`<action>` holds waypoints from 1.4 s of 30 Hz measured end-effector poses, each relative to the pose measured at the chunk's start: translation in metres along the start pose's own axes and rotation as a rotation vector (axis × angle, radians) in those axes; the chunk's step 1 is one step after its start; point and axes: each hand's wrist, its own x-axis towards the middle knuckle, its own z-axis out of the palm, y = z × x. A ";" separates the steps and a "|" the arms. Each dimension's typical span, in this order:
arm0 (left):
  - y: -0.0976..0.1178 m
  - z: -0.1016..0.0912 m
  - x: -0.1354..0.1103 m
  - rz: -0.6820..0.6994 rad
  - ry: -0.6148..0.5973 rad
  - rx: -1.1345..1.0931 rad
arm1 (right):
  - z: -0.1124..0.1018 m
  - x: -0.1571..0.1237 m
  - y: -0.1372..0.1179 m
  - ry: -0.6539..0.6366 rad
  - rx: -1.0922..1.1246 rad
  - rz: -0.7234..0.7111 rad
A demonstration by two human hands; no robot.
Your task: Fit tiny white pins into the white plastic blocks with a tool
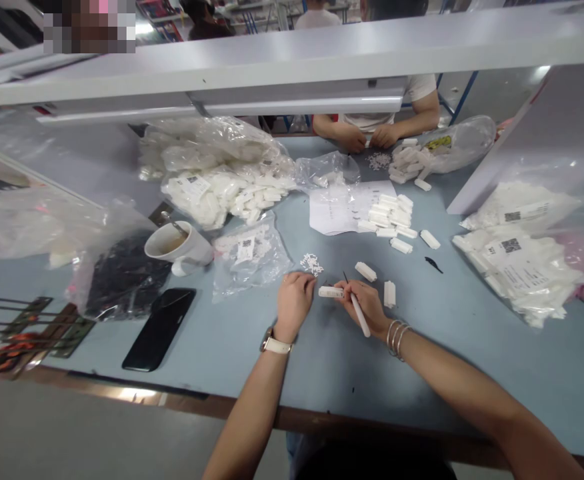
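Two hands are meeting over the pale blue surface (322, 363): the left hand (295, 303) is curling its fingers closed on one end of a small white part (331, 291), and the right hand (368, 303) is touching the other end while its fingers are gripping a white-handled tool (360, 315), whose dark tip is pointing away from the person. The part is sitting low between both hands, near the middle of the surface. A heap of tiny white pieces (312, 263) is lying just beyond the hands, and two loose white parts (365, 271) are resting beside the right hand. Further back, a stack of white parts (391, 217) is sitting on a paper sheet (332, 210). A large clear bag (212, 170) full of white parts is sprawling at the back left, with a smaller bag (249, 257) in front of it, a white cup (179, 248) holding a brownish drink, a bag of dark pieces (122, 277) and a black phone (159, 328). Another labelled bag of white parts (522, 270) is crowding the right side. Across the surface a co-worker's hands (367, 137) are working beside their own pile. Bare surface is lying open between the hands and the brown near edge (182, 399).
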 end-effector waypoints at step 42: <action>0.046 -0.018 -0.014 -0.024 -0.117 -0.462 | 0.004 -0.003 0.007 -0.011 -0.103 -0.128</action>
